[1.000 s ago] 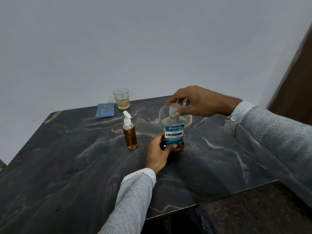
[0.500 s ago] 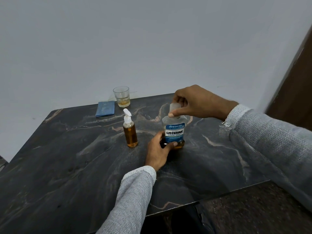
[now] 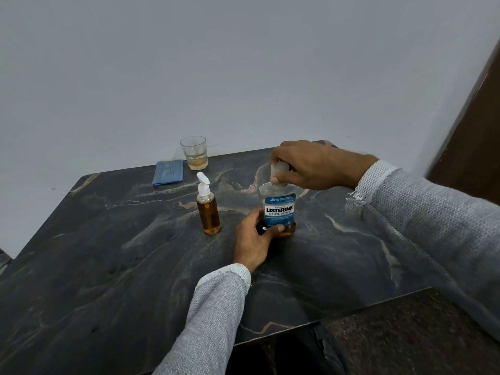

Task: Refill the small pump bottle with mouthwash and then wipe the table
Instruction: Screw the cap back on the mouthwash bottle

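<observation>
The left hand is gripping the mouthwash bottle at the tabletop centre, hiding its base. The right hand is clutching and half covering its cap. The pump bottle is standing at nine o'clock of it.

The wall is plain, pale grey-white and evenly lit, without marks or fixtures. It runs behind the far edge of the table. The table top is dark stone with tan and white veining and a matte sheen. A dark brown panel stands at the right edge, tilted in the wide-angle view. The floor below the near table edge is dark and speckled.
</observation>
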